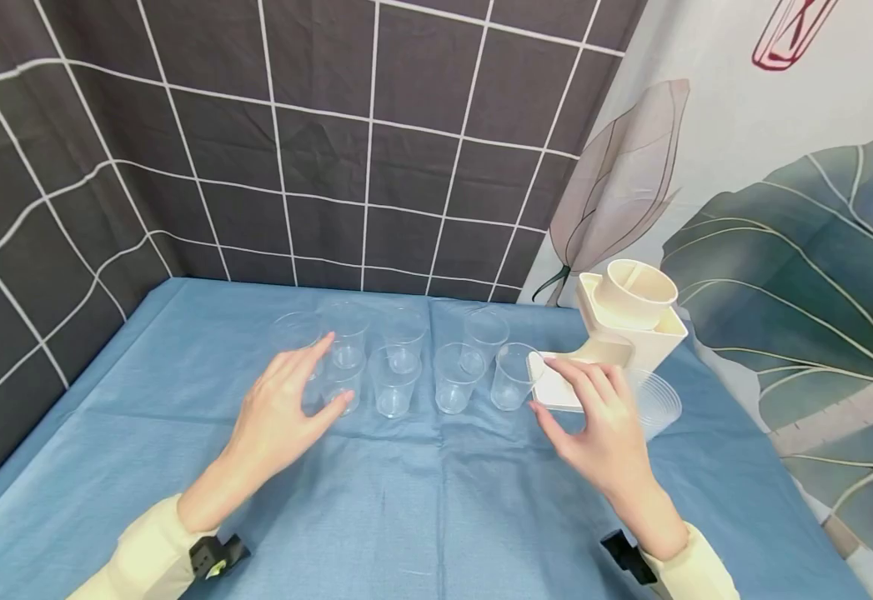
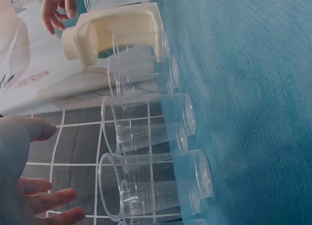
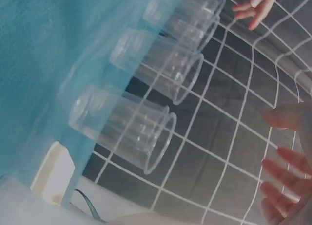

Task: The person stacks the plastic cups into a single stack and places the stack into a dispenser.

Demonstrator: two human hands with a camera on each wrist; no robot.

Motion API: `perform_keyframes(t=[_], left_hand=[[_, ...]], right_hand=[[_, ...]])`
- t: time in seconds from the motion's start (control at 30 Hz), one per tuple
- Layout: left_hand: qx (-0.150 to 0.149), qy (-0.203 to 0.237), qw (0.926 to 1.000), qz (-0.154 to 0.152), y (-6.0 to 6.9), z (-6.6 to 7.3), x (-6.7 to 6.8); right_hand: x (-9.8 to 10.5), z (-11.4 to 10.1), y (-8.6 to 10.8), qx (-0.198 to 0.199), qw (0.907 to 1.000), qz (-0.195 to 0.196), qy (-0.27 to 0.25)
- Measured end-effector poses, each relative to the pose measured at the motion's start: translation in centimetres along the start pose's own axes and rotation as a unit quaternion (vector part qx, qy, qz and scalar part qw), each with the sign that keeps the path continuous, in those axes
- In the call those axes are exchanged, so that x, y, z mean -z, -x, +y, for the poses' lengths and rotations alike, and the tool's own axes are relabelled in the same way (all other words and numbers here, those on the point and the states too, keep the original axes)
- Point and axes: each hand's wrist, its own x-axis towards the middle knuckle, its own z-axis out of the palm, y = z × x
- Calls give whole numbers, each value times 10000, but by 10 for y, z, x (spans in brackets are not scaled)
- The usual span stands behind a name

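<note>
Several clear plastic cups (image 1: pixel 394 383) stand upright on the blue cloth in two rows. My left hand (image 1: pixel 278 404) hovers at the left end of the rows, thumb and fingers spread. In the left wrist view a gap separates its fingers from the nearest cup (image 2: pixel 151 183). Over on the right, my right hand (image 1: pixel 597 417) hangs near the rightmost front cup (image 1: pixel 509 387), its fingers apart. The right wrist view shows that hand (image 3: pixel 287 171) away from the cup rim (image 3: pixel 161 144) and holding nothing. Some back-row cups are partly hidden behind front ones.
A cream plastic stand (image 1: pixel 634 325) with a round cup-like top is at the back right. Behind my right hand a nested stack of clear cups (image 1: pixel 659 404) lies on its side. Dark gridded cloth (image 1: pixel 323 158) hangs behind the table, with a leaf-print curtain (image 1: pixel 819 275) at the right.
</note>
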Motion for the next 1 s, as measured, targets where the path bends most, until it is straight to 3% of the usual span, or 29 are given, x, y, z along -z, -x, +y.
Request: perform_keyframes(t=[0.27, 0.53, 1.0], left_hand=[[315, 345, 9988, -129, -5, -3, -2], [872, 619, 9939, -256, -11, -3, -2], [1259, 1131, 9851, -300, -11, -6, -4]], right_hand=[[19, 1, -8, 189, 9987, 437, 165], [33, 6, -9, -216, 9975, 608, 278], [54, 27, 0, -1252, 9904, 590, -11]])
